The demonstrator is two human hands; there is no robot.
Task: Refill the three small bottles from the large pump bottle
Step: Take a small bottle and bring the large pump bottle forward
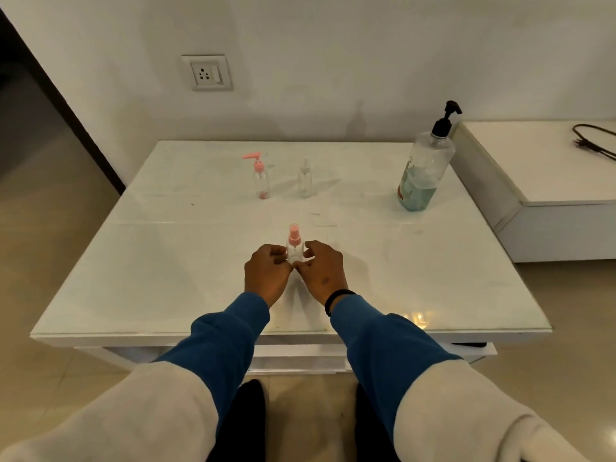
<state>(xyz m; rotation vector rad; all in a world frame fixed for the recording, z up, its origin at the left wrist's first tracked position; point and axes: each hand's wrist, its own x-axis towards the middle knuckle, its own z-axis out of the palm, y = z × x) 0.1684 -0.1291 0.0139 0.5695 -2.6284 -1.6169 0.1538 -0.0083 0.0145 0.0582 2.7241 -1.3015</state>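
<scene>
A small clear bottle with a pink spray cap (294, 245) stands upright in the middle of the white table (166, 261). My left hand (266, 273) and my right hand (321, 271) hold its body from either side with curled fingers. Farther back stand a small clear bottle with a pink pump (260, 176) and a small clear bottle with a clear cap (305, 179). The large pump bottle (426, 165), black-headed and part full of bluish liquid, stands at the back right.
A lower white unit (550, 168) adjoins the table on the right, with a dark cable (593, 141) on it. A wall socket (206, 72) is on the wall behind. Tiled floor lies to the left and right of the table.
</scene>
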